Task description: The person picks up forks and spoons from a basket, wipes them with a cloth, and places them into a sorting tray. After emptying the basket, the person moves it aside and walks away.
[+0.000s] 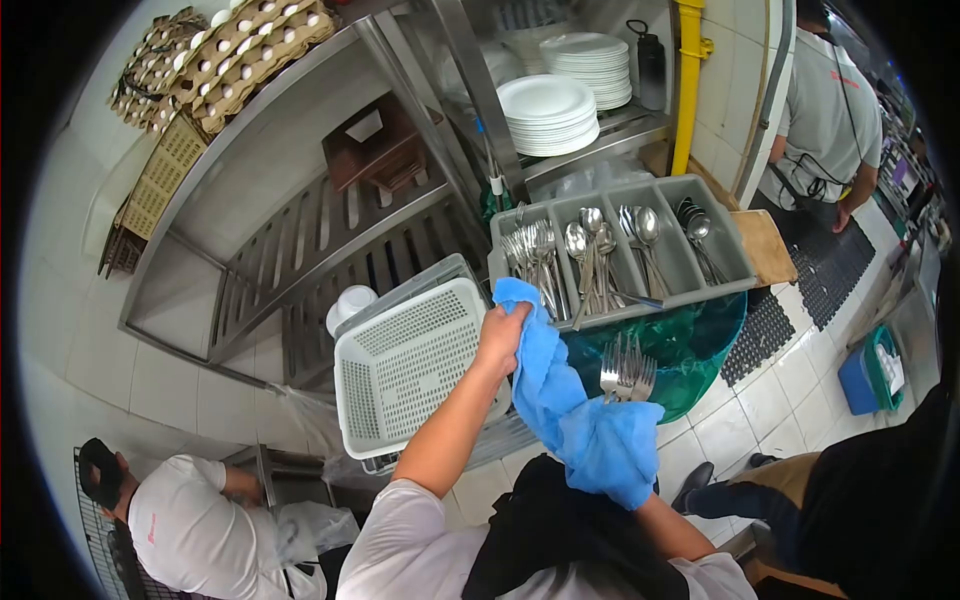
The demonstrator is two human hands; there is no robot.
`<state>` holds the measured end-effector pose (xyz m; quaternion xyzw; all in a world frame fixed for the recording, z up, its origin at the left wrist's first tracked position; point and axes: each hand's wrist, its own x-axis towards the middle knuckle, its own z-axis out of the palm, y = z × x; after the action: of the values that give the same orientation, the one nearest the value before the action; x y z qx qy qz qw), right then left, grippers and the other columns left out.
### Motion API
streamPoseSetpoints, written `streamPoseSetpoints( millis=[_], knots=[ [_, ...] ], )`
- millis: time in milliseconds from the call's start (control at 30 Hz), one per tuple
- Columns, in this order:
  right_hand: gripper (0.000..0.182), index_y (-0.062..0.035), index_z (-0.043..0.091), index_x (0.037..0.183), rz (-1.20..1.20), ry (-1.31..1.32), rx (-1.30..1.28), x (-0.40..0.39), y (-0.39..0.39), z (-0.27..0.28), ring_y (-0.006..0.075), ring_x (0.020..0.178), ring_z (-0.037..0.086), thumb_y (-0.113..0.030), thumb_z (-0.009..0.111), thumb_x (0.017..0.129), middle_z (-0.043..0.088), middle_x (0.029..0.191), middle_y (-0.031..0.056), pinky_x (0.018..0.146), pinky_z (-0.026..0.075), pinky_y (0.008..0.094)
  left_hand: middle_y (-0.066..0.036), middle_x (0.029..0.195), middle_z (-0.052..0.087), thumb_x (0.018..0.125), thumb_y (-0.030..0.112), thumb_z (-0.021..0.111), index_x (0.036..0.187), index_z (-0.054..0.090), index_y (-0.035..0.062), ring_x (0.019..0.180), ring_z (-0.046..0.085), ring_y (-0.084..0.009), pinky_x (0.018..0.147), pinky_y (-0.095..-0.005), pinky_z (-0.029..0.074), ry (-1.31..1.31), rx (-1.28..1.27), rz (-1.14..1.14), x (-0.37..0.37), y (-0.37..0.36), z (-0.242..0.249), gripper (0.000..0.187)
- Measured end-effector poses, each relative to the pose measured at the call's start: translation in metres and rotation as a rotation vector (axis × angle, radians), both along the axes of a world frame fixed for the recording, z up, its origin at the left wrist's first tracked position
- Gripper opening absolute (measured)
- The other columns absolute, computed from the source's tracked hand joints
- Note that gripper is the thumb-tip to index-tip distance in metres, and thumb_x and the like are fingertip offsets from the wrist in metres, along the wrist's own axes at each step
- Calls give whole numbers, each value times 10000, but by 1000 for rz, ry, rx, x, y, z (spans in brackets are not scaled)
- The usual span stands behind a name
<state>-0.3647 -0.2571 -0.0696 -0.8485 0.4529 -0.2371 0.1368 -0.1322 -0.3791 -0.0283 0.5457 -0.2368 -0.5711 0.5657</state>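
Observation:
My left hand [503, 335] is closed on one end of a blue cloth [550, 390]. The cloth hangs across to my right hand, whose fingers are hidden beneath its bunched folds. Out of those folds stick several metal forks [627, 370], tines pointing away from me, gripped through the cloth. Just beyond my hands sits a grey cutlery tray [620, 312] with compartments. It has forks [535, 250] at the left and spoons [600, 245] in the other compartments; some pieces there overlap.
A white perforated basket [345, 400] lies left of my left arm. Under the cutlery tray is a green bag-lined bin [715, 365]. White plates [548, 110] are stacked on a shelf behind. One person [200, 520] works at lower left, another [830, 110] stands at upper right.

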Motion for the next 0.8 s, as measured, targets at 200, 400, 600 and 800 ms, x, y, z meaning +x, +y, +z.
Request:
streamPoseSetpoints(
  millis=[200, 400, 600, 800],
  knots=[
    [292, -111, 618, 761, 22, -186, -86, -1, 0, 38, 302, 694, 576, -372, 679, 645, 578, 720, 111, 619, 433, 431, -104, 931, 646, 839, 20, 602, 1040, 566, -5, 820, 660, -231, 727, -348, 564, 227, -65, -64, -7, 11, 29, 206],
    [273, -108, 607, 738, 28, -172, -72, 2, -1, 56, 290, 650, 560, -351, 665, 629, 559, 691, 87, 587, 421, 434, -85, 908, 651, 817, -16, 613, 1006, 577, 5, 803, 654, -209, 721, -336, 561, 84, -120, 33, -17, 14, 10, 194],
    [260, -117, 601, 746, -26, 20, 20, -1, 0, 39, 282, 641, 549, -310, 677, 589, 548, 701, 60, 592, 421, 423, -70, 875, 641, 817, -50, 581, 982, 573, 8, 760, 636, -162, 656, -307, 537, -261, -293, 132, -24, 3, -15, 176],
    [301, -116, 611, 783, -59, -106, 20, -6, 4, -13, 277, 685, 565, -303, 699, 563, 576, 772, 67, 629, 427, 409, -67, 873, 640, 816, -56, 566, 1008, 569, 12, 722, 632, -165, 625, -304, 529, -308, -212, 155, -19, 0, -9, 204]
  ],
)
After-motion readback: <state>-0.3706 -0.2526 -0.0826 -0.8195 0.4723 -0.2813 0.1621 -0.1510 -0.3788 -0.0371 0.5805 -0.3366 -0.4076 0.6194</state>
